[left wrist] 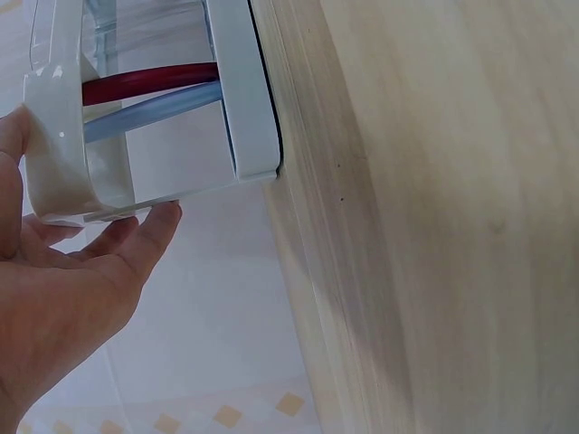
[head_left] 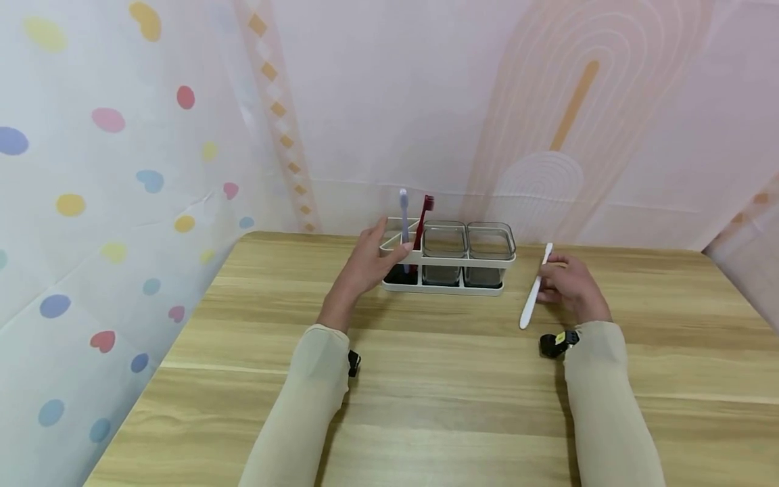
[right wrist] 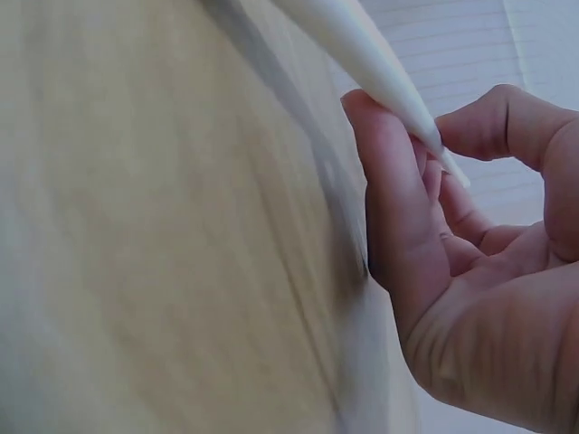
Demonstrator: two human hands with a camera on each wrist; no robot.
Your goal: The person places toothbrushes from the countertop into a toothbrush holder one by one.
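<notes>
White toothbrush (head_left: pixel 535 292) in right hand (head_left: pixel 569 287), unlabelled.

So it's a light wood-grain table (head_left: pixel 426 379) with visible plank seams, pushed up against patterned wall sheets at the back and left. Sitting directly on it, near the back edge, is a white rack-style holder (head_left: pixel 447 287), standing flat. It's got two clear square cups (head_left: pixel 467 253) side by side in it, plus a lilac toothbrush (head_left: pixel 404 223) and a red toothbrush (head_left: pixel 422 226) upright in its left compartment.
</notes>
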